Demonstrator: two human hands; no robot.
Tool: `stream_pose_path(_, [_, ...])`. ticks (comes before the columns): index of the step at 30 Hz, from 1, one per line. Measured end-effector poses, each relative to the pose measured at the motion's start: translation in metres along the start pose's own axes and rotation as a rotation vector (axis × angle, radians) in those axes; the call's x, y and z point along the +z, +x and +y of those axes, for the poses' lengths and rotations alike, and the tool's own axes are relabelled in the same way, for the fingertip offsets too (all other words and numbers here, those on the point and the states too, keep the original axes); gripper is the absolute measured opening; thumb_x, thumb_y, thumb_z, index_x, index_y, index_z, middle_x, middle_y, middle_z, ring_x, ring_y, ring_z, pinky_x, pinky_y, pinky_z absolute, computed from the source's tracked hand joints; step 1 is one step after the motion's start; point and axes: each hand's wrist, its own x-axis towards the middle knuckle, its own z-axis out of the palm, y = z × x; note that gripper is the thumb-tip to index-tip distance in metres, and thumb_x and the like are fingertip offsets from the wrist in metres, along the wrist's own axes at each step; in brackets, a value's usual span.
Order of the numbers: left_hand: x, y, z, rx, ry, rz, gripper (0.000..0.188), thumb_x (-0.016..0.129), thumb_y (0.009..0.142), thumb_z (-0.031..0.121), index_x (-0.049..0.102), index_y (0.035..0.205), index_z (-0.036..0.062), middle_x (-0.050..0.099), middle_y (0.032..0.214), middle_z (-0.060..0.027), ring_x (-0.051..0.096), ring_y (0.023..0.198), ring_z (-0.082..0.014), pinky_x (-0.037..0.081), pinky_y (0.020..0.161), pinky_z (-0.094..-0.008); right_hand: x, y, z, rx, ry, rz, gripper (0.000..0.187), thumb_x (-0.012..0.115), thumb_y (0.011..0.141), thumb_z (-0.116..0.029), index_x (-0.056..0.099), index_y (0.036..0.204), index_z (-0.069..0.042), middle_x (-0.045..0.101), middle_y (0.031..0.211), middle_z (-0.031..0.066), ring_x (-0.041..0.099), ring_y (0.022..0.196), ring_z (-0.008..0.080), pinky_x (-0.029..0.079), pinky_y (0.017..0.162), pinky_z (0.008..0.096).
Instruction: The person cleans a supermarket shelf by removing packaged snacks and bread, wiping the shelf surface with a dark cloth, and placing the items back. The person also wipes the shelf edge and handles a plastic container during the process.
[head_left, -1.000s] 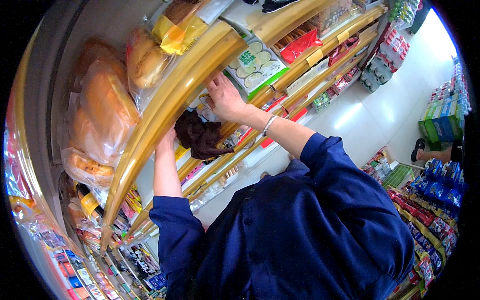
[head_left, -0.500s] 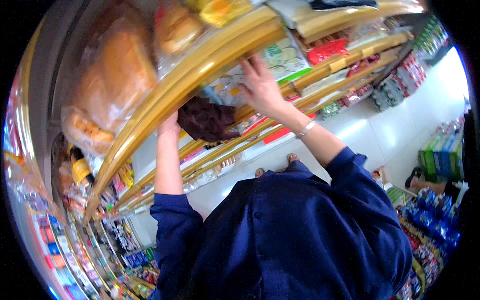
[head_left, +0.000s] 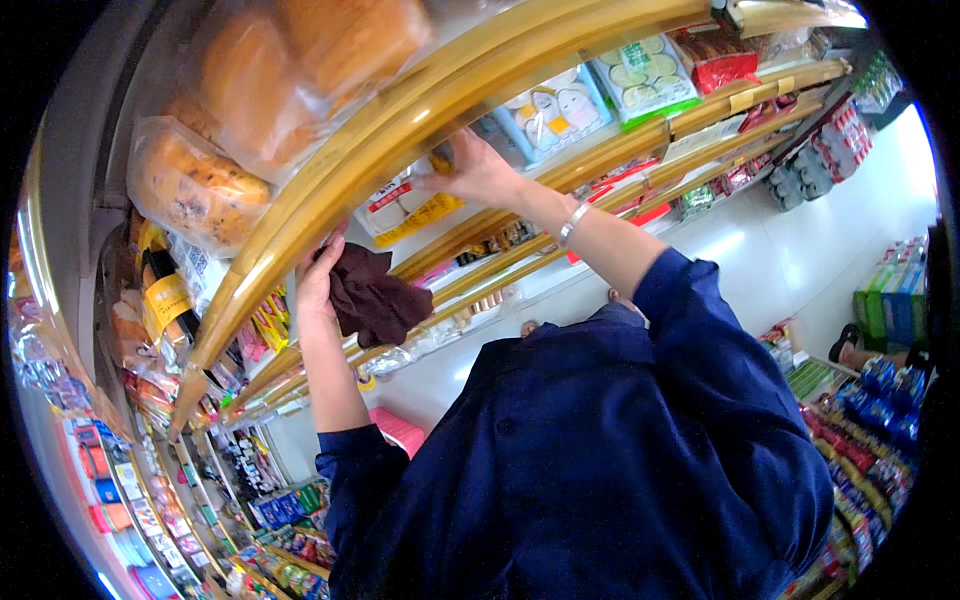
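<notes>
Bunched in my left hand (head_left: pixel 318 282) is a dark brown cloth (head_left: pixel 380 298); the fingers are closed on it beside the front rail of the upper shelf. My right hand (head_left: pixel 480 172), with a silvery band on the wrist, reaches under that rail. Its thumb and fingers are around the right end of a white and yellow packet (head_left: pixel 412 215), the fingertips partly hidden by the rail. Right of this hand lie a pale blue packet with cartoon figures (head_left: pixel 556 115) and a packet with green round pictures (head_left: pixel 643 75).
Wrapped bread loaves (head_left: pixel 262 85) sit on the upper shelf behind the curved wooden rail (head_left: pixel 400 125). More goods fill the lower tiers. Stacked drinks (head_left: pixel 820 160) and green cartons (head_left: pixel 890 305) stand on the floor at right, near another person's foot (head_left: pixel 846 342).
My left hand has drawn the cloth left and nearer to me, uncovering the white and yellow packet. My right hand has moved left from the cartoon packet to this one.
</notes>
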Motion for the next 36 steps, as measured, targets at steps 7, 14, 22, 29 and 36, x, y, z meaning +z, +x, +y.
stream_pose_path(7, [-0.027,0.085,0.007,0.170,0.311,-0.016,0.055,0.071,0.074,0.015,0.050,0.122,0.0005,0.056,0.120,-0.0105,0.051,0.106,-0.0206,0.038,0.094,-0.0312,0.062,0.065,0.050,-0.058,0.246,0.101,0.082,0.077,0.064,-0.039,0.039,0.129,-0.007,0.052,0.122,0.0188,0.049,0.114,0.0309,0.040,0.095,0.0367])
stream_pose_path(14, [-0.008,0.109,-0.004,0.187,0.215,-0.088,0.054,0.072,0.073,0.014,0.051,0.121,0.0012,0.056,0.119,-0.0093,0.051,0.106,-0.0203,0.039,0.093,-0.0315,0.039,0.034,-0.004,0.111,-0.041,0.129,0.078,0.076,0.063,-0.036,0.043,0.125,-0.004,0.057,0.110,0.0230,0.055,0.103,0.0341,0.045,0.087,0.0394])
stream_pose_path(22, [0.048,0.126,-0.021,0.135,-0.014,-0.140,0.053,0.072,0.073,0.013,0.052,0.120,0.0019,0.056,0.118,-0.0080,0.051,0.106,-0.0200,0.041,0.091,-0.0319,0.001,0.025,-0.015,0.192,-0.369,0.232,0.069,0.072,0.069,-0.034,0.040,0.119,0.001,0.057,0.101,0.0216,0.056,0.097,0.0362,0.048,0.081,0.0417])
stream_pose_path(29, [0.069,0.133,-0.031,0.110,-0.123,-0.110,0.052,0.073,0.072,0.012,0.053,0.119,0.0026,0.056,0.118,-0.0069,0.051,0.106,-0.0198,0.042,0.090,-0.0321,-0.005,0.040,-0.016,0.012,-0.574,0.257,0.035,0.061,0.075,-0.018,0.053,0.104,0.000,0.058,0.099,0.0194,0.058,0.093,0.0328,0.051,0.073,0.0405])
stream_pose_path(36, [0.067,0.122,-0.018,-0.017,-0.032,-0.194,0.048,0.073,0.072,0.010,0.056,0.116,0.0055,0.057,0.116,-0.0057,0.052,0.104,-0.0195,0.043,0.089,-0.0331,-0.011,0.045,-0.010,-0.114,-0.760,0.343,0.025,0.052,0.078,-0.014,0.059,0.098,-0.002,0.058,0.104,0.0192,0.056,0.097,0.0327,0.051,0.073,0.0404])
